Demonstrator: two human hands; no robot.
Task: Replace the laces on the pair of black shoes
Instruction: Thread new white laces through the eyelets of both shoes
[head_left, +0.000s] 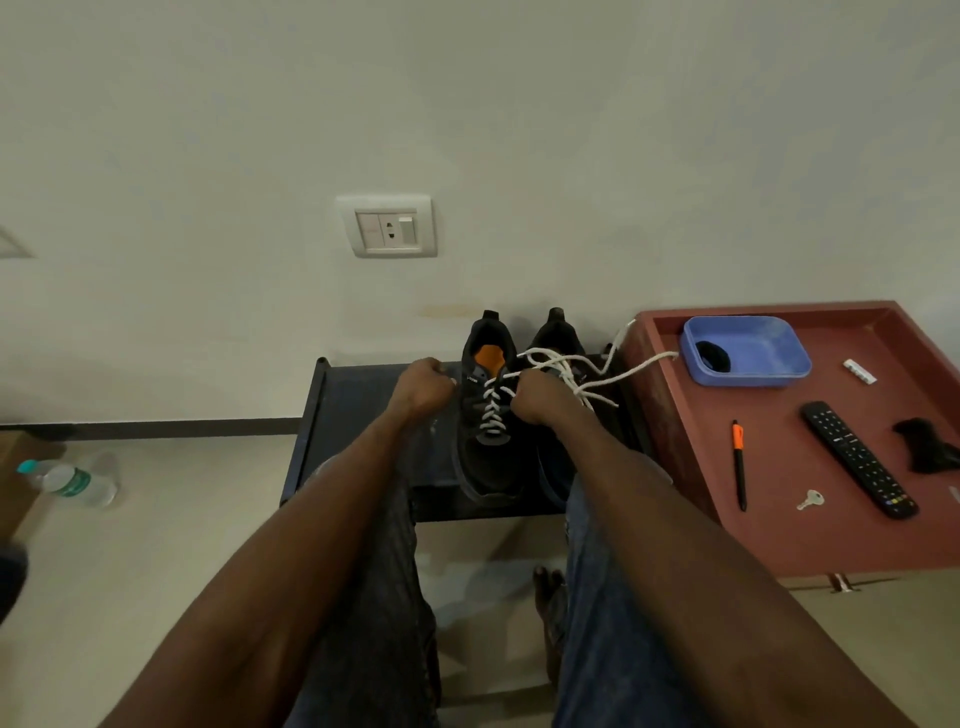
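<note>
Two black shoes stand side by side on a low dark rack (358, 410) against the wall. The left shoe (485, 452) has an orange insole and a white lace (492, 410) crisscrossed up its front. My left hand (423, 387) is curled at the shoe's left side; what it holds is hidden. My right hand (535, 397) grips the white lace at the shoe's right side. Loose white lace ends (602, 374) trail right over the right shoe (558, 343) toward the red table. The right shoe is mostly hidden by my right arm.
A red table (810, 525) stands right of the rack with a blue tray (748, 348), a pen (738, 462), a remote (860, 460), a key (810, 500) and a black item (927, 452). A water bottle (70, 480) lies on the floor at left. My legs are below.
</note>
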